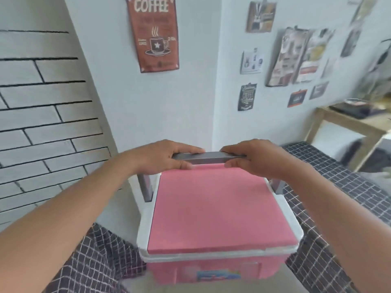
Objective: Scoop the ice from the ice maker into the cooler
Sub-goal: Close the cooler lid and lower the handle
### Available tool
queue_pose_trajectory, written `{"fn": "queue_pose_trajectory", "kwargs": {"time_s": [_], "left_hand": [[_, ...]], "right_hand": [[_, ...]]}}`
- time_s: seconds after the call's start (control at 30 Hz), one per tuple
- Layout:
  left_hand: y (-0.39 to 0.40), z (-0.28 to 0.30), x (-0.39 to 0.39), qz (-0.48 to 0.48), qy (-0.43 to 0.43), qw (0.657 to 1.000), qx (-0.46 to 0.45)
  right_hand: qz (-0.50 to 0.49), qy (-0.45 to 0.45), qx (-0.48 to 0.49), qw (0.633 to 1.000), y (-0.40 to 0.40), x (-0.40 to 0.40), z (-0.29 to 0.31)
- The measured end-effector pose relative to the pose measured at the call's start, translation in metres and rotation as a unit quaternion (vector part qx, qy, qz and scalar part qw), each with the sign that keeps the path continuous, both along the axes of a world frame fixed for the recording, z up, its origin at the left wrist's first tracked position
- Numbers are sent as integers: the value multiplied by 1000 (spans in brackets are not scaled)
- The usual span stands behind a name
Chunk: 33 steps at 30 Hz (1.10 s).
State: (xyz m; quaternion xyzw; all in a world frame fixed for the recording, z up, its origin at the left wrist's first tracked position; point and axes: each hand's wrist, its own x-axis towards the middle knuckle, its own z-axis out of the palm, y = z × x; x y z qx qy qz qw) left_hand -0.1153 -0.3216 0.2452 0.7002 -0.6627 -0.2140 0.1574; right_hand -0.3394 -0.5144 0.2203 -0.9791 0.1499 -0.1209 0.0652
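A pink cooler (213,212) with a white rim and a closed pink lid is right in front of me, its grey handle (208,157) swung up over the far side. My left hand (167,158) grips the left end of the handle bar. My right hand (251,158) grips its right end. The cooler appears lifted above a surface covered in dark checked cloth. No ice maker and no scoop are in view.
Dark checked cloth (330,187) spreads left and right of the cooler. A white wall with a coffee poster (153,32) and several small pictures rises close behind. A wooden table (349,127) stands at the right.
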Motion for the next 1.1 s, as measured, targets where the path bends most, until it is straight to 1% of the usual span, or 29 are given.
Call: {"fn": "queue_pose_trajectory", "kwargs": {"time_s": [0.1,0.2,0.37,0.47,0.57,0.67,0.77,0.9,1.03,1.1], "left_hand": [[-73,-2,-6,-70,-12,997,-14],[-147,2,-18,-154,-19,988,-21],[-252,16,-52,-273,-18,961,-46],[-301,19,-81,-324,-16,944,-62],[-345,15,-111,-350,0,934,-75],[-378,11,-143,-374,21,923,-84],[-405,3,-175,-405,13,910,-83],[-444,-13,-218,-432,-1,898,-82],[-483,-29,-251,-450,-14,890,-76],[-516,-42,-279,-453,0,889,-60]], "right_hand": [[-69,-12,-2,998,-38,-33,1],[-157,-11,-3,988,-64,-70,2],[-277,-37,-26,960,-96,-123,10],[-339,-22,-47,939,-108,-154,15],[-403,-15,-47,914,-120,-184,17],[-442,-28,-60,895,-129,-207,14],[-477,-48,-66,875,-140,-231,8],[-519,-49,-61,851,-158,-265,-3],[-522,-58,-58,849,-183,-292,-20],[-525,-62,-52,847,-212,-318,-33]]}}
